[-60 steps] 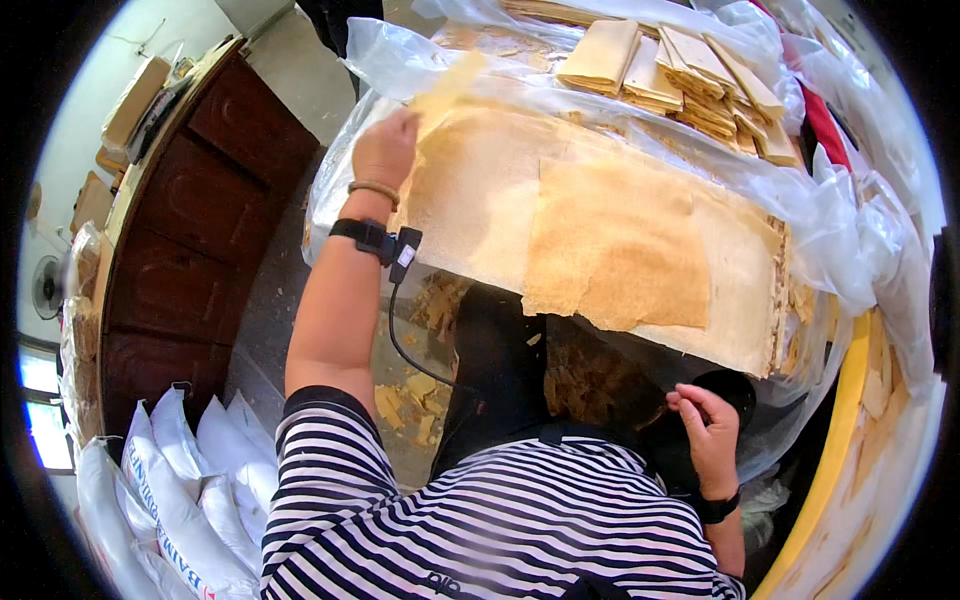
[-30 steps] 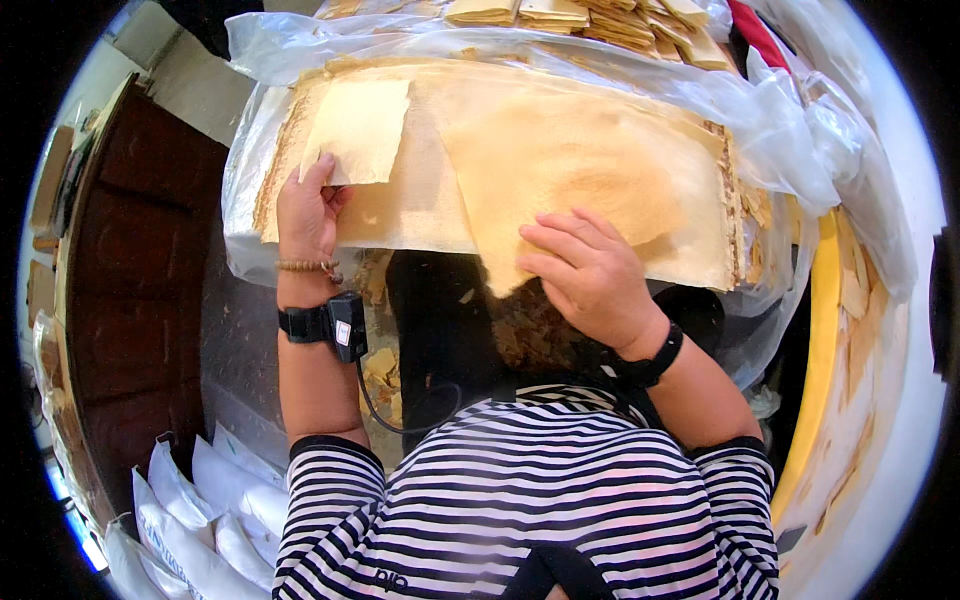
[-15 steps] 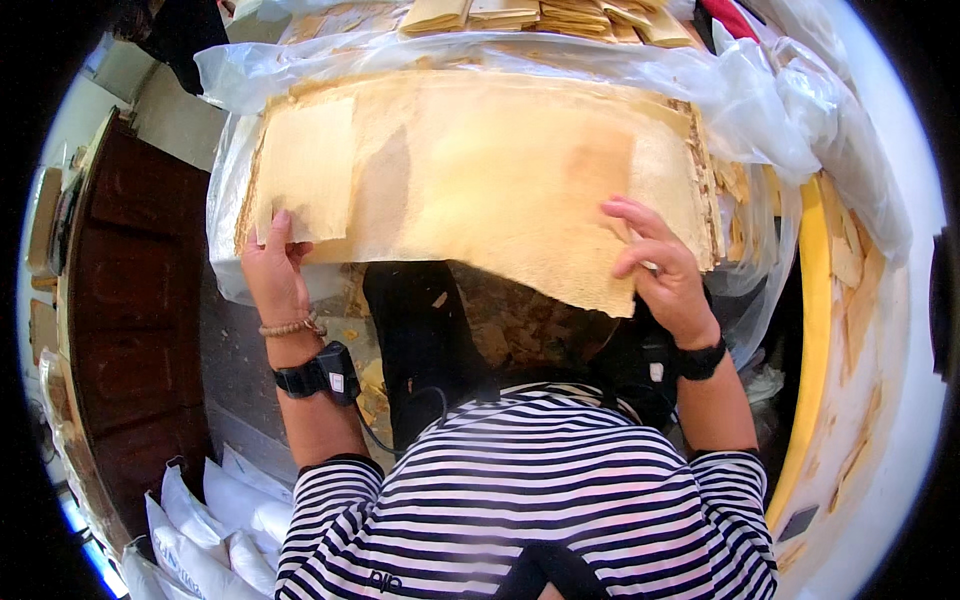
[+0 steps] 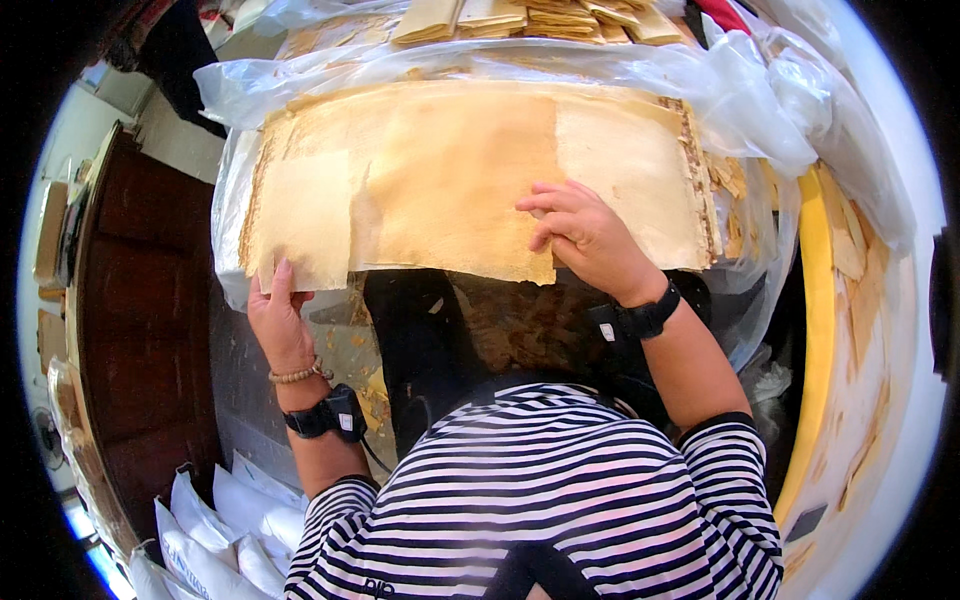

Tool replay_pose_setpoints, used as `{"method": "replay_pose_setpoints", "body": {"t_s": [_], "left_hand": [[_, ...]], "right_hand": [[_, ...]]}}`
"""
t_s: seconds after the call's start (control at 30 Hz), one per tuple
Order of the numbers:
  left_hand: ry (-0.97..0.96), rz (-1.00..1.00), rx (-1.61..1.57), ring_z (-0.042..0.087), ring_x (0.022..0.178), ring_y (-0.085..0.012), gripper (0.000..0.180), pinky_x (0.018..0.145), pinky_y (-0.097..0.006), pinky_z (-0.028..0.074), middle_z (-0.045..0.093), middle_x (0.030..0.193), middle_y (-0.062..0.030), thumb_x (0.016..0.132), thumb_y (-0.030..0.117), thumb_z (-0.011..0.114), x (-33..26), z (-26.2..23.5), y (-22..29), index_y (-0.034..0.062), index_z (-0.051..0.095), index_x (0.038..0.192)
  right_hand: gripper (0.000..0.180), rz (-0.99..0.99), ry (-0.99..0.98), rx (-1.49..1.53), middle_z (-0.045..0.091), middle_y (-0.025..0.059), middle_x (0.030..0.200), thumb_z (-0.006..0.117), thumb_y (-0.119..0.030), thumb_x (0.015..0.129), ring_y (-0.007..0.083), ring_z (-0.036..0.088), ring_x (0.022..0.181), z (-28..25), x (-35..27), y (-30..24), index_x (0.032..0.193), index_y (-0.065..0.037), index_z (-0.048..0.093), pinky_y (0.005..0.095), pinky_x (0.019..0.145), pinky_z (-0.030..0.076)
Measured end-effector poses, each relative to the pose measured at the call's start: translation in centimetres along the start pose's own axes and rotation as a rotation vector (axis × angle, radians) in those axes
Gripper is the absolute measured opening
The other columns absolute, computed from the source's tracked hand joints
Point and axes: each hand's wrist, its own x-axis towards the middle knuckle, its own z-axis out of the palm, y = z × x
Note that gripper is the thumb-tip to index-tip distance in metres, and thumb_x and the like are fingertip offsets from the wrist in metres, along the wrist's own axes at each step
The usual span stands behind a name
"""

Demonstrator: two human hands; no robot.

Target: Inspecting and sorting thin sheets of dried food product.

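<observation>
A wide stack of thin tan sheets [image 4: 450, 170] lies on clear plastic film [image 4: 760, 90] in front of me. My left hand [image 4: 277, 318] grips the near left corner of the stack, fingers under the pale sheet edge. My right hand [image 4: 585, 238] rests palm down on the top sheet near its front edge, fingers spread a little and pressing it flat. Both wrists wear black bands. The sheets' front edge overhangs above my lap.
Folded tan sheet bundles [image 4: 520, 18] lie stacked at the back. A dark wooden cabinet [image 4: 130, 330] stands at my left, white sacks [image 4: 215, 520] on the floor beside it. A yellow rim [image 4: 815, 330] curves along the right, with sheet scraps [image 4: 735, 180] near it.
My right hand has slid left across the top sheet, from its right part toward the middle. My left hand stays at the near left corner. The view has tilted slightly.
</observation>
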Motion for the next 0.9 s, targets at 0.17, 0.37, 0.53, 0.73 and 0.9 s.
{"method": "replay_pose_setpoints", "body": {"t_s": [0.17, 0.37, 0.53, 0.73, 0.9], "left_hand": [[-0.020, 0.014, 0.013, 0.064, 0.075, -0.0092, 0.027, 0.057, -0.022, 0.050, 0.069, 0.101, -0.0036, 0.094, 0.016, 0.066, -0.4, 0.6, -0.2, 0.0021, 0.063, 0.118], [-0.044, 0.021, 0.053, 0.064, 0.078, -0.0091, 0.027, 0.060, -0.022, 0.050, 0.069, 0.101, -0.0033, 0.095, 0.016, 0.066, -0.7, 0.4, 0.0, 0.0026, 0.062, 0.118], [-0.050, 0.055, 0.097, 0.064, 0.078, -0.0094, 0.027, 0.061, -0.024, 0.050, 0.069, 0.099, -0.0025, 0.096, 0.015, 0.064, -1.4, 1.9, 0.9, 0.0028, 0.062, 0.119], [-0.306, -0.002, -0.155, 0.062, 0.102, -0.0168, 0.040, 0.086, -0.030, 0.051, 0.062, 0.121, -0.0092, 0.096, 0.010, 0.061, -5.2, 5.5, 4.5, -0.0017, 0.050, 0.133], [-0.668, -0.029, 0.047, 0.065, 0.096, -0.0155, 0.037, 0.084, -0.029, 0.053, 0.067, 0.113, -0.0089, 0.096, 0.006, 0.061, -8.2, 10.0, 2.5, -0.0002, 0.053, 0.131]], "right_hand": [[0.019, -0.058, 0.039, 0.011, 0.066, 0.0075, 0.122, 0.056, 0.007, 0.077, 0.0313, 0.053, 0.126, 0.0, 0.3, 1.0, 0.079, -0.008, 0.067, 0.0422, 0.107, 0.039], [0.022, -0.021, 0.007, 0.150, 0.066, 0.0099, 0.122, 0.054, 0.010, 0.076, 0.0326, 0.054, 0.123, -0.3, 0.7, 1.9, 0.082, -0.006, 0.068, 0.0378, 0.102, 0.045], [0.024, 0.030, 0.281, 0.021, 0.066, 0.0116, 0.121, 0.055, 0.009, 0.080, 0.0316, 0.057, 0.120, -1.0, -0.8, 2.2, 0.090, -0.007, 0.069, 0.0371, 0.101, 0.046], [0.040, 0.442, -0.113, 0.906, 0.067, 0.0115, 0.118, 0.067, -0.016, 0.094, 0.0174, 0.064, 0.107, -1.0, -4.4, -3.9, 0.130, 0.001, 0.058, 0.0319, 0.097, 0.050], [0.047, 0.269, 0.137, 1.355, 0.067, 0.0103, 0.117, 0.067, -0.019, 0.095, 0.0165, 0.063, 0.105, 0.0, -6.1, -6.2, 0.134, 0.002, 0.053, 0.0306, 0.092, 0.051]]}}
